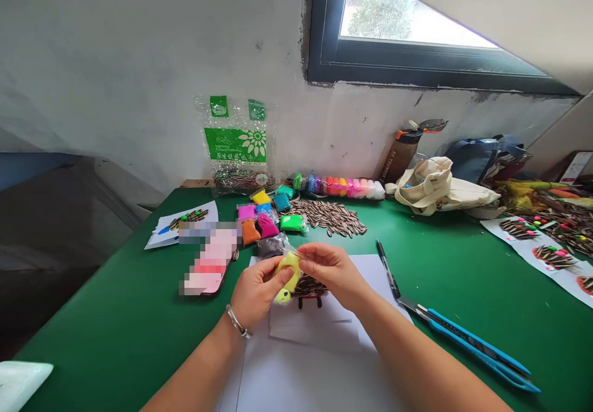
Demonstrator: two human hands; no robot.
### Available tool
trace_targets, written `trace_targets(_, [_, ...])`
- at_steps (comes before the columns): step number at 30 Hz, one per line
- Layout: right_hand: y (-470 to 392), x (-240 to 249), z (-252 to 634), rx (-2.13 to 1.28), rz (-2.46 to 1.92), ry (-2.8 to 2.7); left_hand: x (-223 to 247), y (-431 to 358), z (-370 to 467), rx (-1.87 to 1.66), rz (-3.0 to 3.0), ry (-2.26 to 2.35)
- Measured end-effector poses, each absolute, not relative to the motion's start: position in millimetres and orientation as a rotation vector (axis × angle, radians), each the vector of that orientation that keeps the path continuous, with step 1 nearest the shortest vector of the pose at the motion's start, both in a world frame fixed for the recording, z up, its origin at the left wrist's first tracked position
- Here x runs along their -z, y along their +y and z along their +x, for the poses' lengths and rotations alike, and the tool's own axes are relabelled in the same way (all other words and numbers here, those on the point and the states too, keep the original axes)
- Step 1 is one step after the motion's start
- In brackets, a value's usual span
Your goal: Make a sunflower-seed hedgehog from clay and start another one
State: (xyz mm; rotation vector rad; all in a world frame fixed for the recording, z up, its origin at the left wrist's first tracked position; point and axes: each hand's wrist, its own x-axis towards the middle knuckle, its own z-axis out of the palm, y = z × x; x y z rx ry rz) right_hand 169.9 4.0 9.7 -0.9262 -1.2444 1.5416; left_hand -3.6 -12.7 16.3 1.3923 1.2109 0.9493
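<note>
On a green table under a window, I watch the left hand and right hand pinch a yellow clay packet between fingertips, directly above a seed-covered craft figure on white paper.

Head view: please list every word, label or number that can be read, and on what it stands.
Brown bottle: "BE YOUNGER", small print, read with some doubt.
Seed bag: white characters on the green label, too small to read.
Box at the right edge: print too blurred to read.
Nothing else carries legible text.
</note>
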Motion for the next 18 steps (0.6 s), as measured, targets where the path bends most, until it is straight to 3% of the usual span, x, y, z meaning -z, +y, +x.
trace_targets(4, [3.7, -13.6, 172.0, -1.684, -0.840, -1.200, -15.5, -13.2, -3.1, -0.978, 1.382, 1.207])
trace_targets(18, [9.4, -8.9, 176.0, -1.558, -0.902, -1.254, -13.7, -12.6, -3.7, -0.947, 1.387, 1.244])
